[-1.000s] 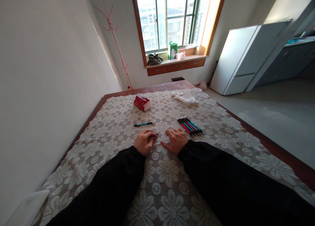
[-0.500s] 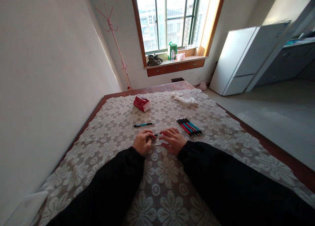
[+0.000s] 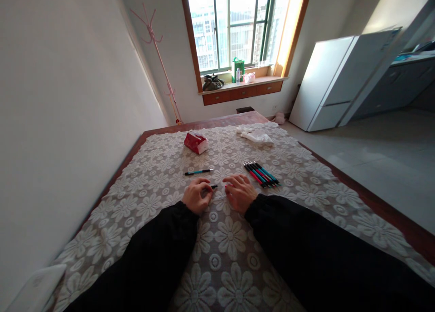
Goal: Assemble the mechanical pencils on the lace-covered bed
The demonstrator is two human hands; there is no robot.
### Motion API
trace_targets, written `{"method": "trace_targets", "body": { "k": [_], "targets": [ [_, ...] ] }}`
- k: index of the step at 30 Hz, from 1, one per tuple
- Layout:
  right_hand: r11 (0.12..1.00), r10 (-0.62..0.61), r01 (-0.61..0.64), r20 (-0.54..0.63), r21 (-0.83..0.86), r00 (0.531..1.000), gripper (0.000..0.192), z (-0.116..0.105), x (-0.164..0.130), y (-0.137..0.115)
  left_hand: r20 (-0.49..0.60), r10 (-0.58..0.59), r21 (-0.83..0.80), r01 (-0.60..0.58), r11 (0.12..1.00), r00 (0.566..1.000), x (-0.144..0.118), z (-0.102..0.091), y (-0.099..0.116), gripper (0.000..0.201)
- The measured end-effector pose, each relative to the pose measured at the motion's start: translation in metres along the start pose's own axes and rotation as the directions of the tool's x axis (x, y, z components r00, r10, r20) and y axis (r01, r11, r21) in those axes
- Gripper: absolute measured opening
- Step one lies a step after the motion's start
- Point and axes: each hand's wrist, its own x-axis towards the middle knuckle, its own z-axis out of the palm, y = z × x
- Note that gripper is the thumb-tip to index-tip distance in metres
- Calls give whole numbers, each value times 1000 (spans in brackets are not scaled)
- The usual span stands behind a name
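Centre of frame: our left hand (image 3: 196, 198) is curled around a pen (image 3: 214, 186); only its dark tip shows. Our right hand (image 3: 240, 192) now lies flat and spread, having edged closer to that tip. Pen bundle (image 3: 262, 173) and single pen (image 3: 198, 171) are unmoved on the table (image 3: 152, 199).

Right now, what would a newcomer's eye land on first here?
Probably the two hands, left and right, low on the white floral lace tablecloth, pinching a thin black pen between them. Just right of them lies a tidy bundle of red and teal pens; a single teal pen lies ahead, and a red tissue pack farther back.
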Motion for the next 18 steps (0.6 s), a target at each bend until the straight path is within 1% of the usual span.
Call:
{"method": "trace_targets", "body": {
  "k": [3, 7, 12, 18],
  "targets": [
    [996, 74, -75, -26, -38, 997, 13, 1, 1, 0, 13, -4, 14, 4, 1000, 1000, -1, -1, 1, 8],
    [995, 80, -81, -22, -56, 997, 15, 0, 2, -1, 45, -5, 35, 3, 999, 999, 0, -3, 4, 9],
    [991, 112, -112, -9, -67, 994, 14, -2, 2, -2, 32, -5, 50, 3, 999, 999, 0, -4, 7, 9],
    [996, 67, -67, -9, -63, 998, 14, -1, 1, -1, 48, 13, 68, -16, 998, 999, -1, -3, 5, 7]
  ]
}}
